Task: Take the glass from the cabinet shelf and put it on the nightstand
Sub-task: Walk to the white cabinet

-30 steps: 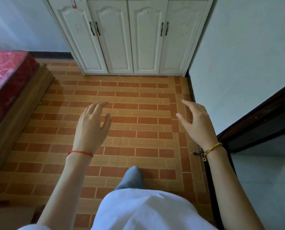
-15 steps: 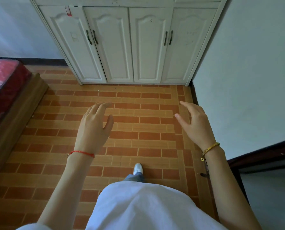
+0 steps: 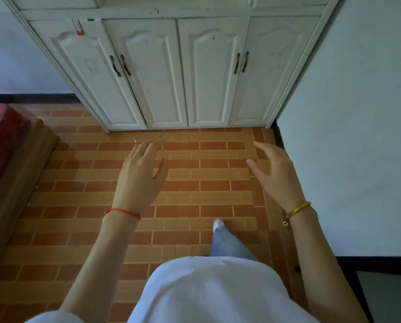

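A white cabinet (image 3: 183, 73) with several shut lower doors stands straight ahead against the far wall. Just the bottom edge of an upper section shows at the top of the view. No glass and no nightstand are in sight. My left hand (image 3: 140, 176), with a red string at the wrist, hovers over the tiled floor, fingers apart and holding nothing. My right hand (image 3: 276, 176), with a gold bracelet, is held out at the same height, also spread and holding nothing. Both hands are short of the cabinet doors.
A bed with a red cover (image 3: 1, 136) on a wooden frame (image 3: 20, 173) lines the left side. A pale wall (image 3: 348, 136) closes the right side. Orange brick-pattern floor tiles (image 3: 206, 164) run up to the cabinet. My right leg (image 3: 227, 243) is stepped forward.
I have walked closer to the cabinet and the view has tilted up, so it fills more of the top. The dark doorway at right has slid out. Both hands stay spread.
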Motion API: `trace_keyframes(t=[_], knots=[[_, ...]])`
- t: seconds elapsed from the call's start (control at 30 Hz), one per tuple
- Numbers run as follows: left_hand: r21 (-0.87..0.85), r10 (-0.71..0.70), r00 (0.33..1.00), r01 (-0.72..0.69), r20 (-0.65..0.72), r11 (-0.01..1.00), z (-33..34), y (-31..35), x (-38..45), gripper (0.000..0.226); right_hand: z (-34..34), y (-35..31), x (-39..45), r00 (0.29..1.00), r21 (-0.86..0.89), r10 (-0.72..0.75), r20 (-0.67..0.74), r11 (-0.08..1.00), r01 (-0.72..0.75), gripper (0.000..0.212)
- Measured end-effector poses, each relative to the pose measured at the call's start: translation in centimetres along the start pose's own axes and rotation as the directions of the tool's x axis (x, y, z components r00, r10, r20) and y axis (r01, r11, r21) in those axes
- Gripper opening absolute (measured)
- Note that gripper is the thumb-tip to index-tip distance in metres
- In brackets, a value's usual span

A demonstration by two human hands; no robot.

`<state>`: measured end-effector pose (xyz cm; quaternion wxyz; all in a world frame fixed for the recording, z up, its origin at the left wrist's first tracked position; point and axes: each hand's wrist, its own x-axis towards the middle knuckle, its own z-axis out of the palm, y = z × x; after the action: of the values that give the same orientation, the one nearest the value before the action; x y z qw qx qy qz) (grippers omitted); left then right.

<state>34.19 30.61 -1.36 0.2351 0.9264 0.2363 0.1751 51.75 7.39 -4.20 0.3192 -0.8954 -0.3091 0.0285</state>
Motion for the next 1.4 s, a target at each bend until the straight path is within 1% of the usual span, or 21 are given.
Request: trace_keyframes(t=[0.17, 0.3, 0.4, 0.47, 0.53, 0.63, 0.8, 0.97, 1.13, 1.4], knots=[[0.004, -0.017, 1.000, 0.017, -0.012, 1.000, 1.9, -1.5, 7.0, 0.037, 1.7, 1.6, 7.6, 1.000, 0.002, 0.005, 0.010, 1.000, -0.005, 0.050], [0.007, -0.039, 0.999, 0.039, -0.035, 0.999, 3.2, -2.2, 13.9, 0.039, 2.0, 2.8, 15.3, 1.000, 0.012, -0.005, 0.012, 1.000, 0.005, 0.050], [0.010, -0.037, 0.997, 0.038, -0.062, 0.999, 3.9, -2.4, 19.1, 0.040, 1.6, 3.6, 21.3, 1.000, 0.006, -0.030, 0.001, 1.000, 0.030, 0.050], [0.001, -0.055, 0.994, 0.055, -0.091, 0.998, 4.4, -2.5, 24.0, 0.040, 1.1, 4.2, 27.0, 0.999, 0.021, -0.038, -0.003, 0.999, 0.038, 0.049], [0.008, -0.034, 0.992, 0.035, -0.120, 0.999, 4.7, -2.6, 25.7, 0.039, 0.9, 4.3, 29.2, 0.996, 0.009, -0.082, -0.027, 0.997, 0.082, 0.048], [0.006, -0.062, 0.988, 0.064, -0.138, 0.998, 5.4, -3.1, 30.2, 0.038, 1.0, 4.5, 34.7, 0.995, 0.011, -0.102, -0.004, 0.995, 0.102, 0.048], [0.006, -0.102, 0.986, 0.103, -0.131, 0.995, 6.5, -4.3, 36.3, 0.039, 2.1, 4.3, 41.6, 0.991, 0.032, -0.129, 0.021, 0.991, 0.128, 0.049], [0.004, -0.118, 0.988, 0.119, -0.103, 0.993, 7.4, -6.8, 42.9, 0.041, 4.4, 4.1, 48.2, 0.992, 0.048, -0.123, 0.031, 0.991, 0.121, 0.050], [0.013, -0.096, 0.990, 0.098, -0.105, 0.995, 8.0, -9.9, 51.2, 0.041, 6.7, 3.0, 56.3, 0.992, 0.049, -0.124, 0.000, 0.991, 0.124, 0.049], [0.040, 0.000, 0.994, 0.005, -0.114, 0.999, 7.0, -13.5, 64.1, 0.041, 9.1, -0.3, 68.5, 0.984, 0.037, -0.162, -0.073, 0.986, 0.165, 0.049]])
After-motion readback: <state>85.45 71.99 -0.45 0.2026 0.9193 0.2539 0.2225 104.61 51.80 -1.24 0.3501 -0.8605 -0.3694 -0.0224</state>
